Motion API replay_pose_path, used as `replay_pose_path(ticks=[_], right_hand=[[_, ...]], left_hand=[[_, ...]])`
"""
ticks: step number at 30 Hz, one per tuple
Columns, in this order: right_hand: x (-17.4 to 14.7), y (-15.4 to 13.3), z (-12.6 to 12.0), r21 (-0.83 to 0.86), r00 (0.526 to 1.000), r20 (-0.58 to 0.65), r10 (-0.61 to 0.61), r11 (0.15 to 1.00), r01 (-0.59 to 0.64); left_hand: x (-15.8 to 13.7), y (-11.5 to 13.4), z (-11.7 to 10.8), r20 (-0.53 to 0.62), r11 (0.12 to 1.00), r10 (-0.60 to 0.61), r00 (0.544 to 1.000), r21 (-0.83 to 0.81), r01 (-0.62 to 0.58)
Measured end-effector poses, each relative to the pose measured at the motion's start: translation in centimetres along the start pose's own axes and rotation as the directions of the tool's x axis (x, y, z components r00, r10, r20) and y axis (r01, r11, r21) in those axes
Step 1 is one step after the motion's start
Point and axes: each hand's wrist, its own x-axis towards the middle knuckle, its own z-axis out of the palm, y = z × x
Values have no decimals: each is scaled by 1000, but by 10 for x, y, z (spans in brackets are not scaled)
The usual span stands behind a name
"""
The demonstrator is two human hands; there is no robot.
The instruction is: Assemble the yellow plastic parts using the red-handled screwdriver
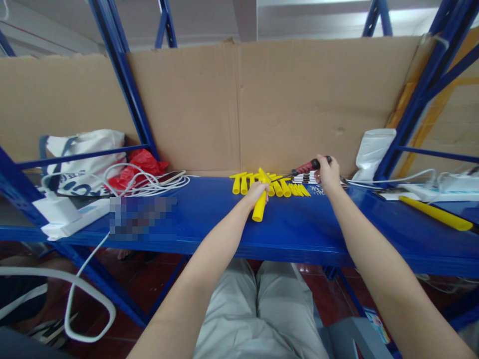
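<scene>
My left hand is closed around a yellow handle with a cross-piece at its far end, holding it over the blue shelf. In my right hand is a screwdriver with a red and black grip. Its shaft points left, and the tip meets or lies close to the head of the yellow handle; exact contact is too small to tell. Behind my left hand lie several similar yellow T-shaped handles in a row. Thin yellow pieces and tiny scattered parts, possibly screws, lie right of them.
Dark-and-white strips lie near the cardboard wall. On the left are a cloth bag, a red plastic bag, white cables and a power strip. A white pouch and long yellow object are right.
</scene>
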Motion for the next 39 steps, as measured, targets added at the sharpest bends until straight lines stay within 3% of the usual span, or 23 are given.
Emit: replay_pose_path(ticks=[4,10,16,22,29,36,39], right_hand=[[3,3,0,-34,992,-84,-92,995,89],[0,-2,1,89,998,2,59,994,-59],[2,2,-1,44,998,-58,-21,999,24],[-4,-5,1,117,997,19,78,990,-80],[8,9,-1,54,997,-69,-29,998,33],[0,0,0,51,997,0,77,996,-77],[3,5,-2,-10,1000,-22,-10,1000,10]], left_hand=[[0,1,0,-5,1000,-16,1000,8,17],[-1,1,0,-7,1000,-2,1000,29,2],[0,0,0,-18,999,6,1000,37,-5],[1,-1,-1,-10,1000,13,1000,26,-12],[1,-1,-1,-13,999,9,1000,31,-8],[1,1,-1,-14,1000,8,1000,17,-7],[0,1,0,-24,999,13,1000,34,-12]])
